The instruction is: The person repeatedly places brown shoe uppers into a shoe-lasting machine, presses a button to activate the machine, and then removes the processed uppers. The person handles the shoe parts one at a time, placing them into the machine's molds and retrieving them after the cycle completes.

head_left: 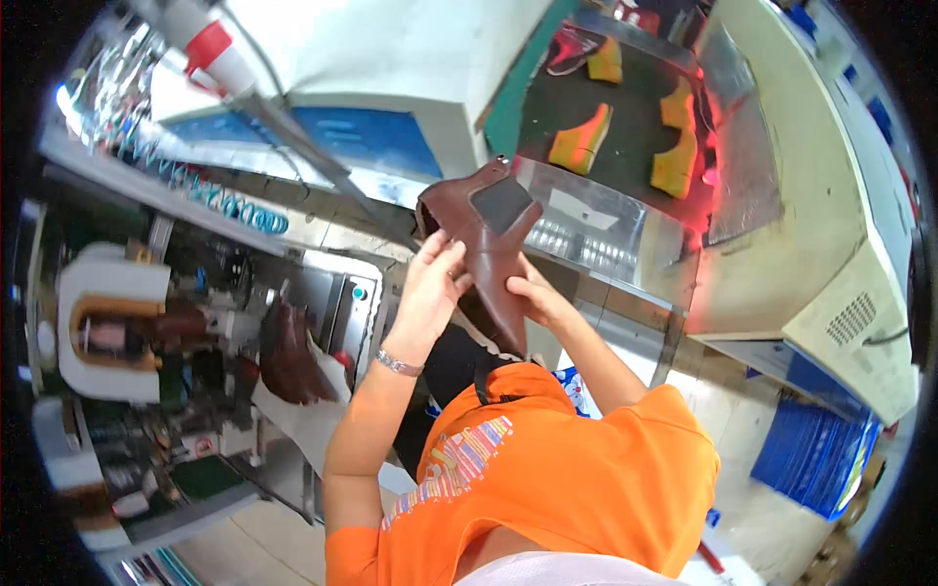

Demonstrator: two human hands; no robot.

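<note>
Between my two hands is a brown leather boot upper (496, 249), tilted, with a dark square panel on its side and its pointed end hanging down toward my body. My left hand (432, 285) has its fingers bent against the upper's left side. On the other side my right hand (537, 295) grips the edge, thumb on the leather and the other fingers partly hidden behind it. Another brown leather piece (293, 356) rests on a machine at my left, out of reach of both hands.
Ahead right, a dark conveyor (547, 107) under red light carries several yellow foot-shaped pieces (583, 140) and a dark shoe (575, 49). A cream machine housing (782, 195) flanks it. A teal coiled hose (234, 207) hangs at left. Blue crates (811, 449) stand at lower right.
</note>
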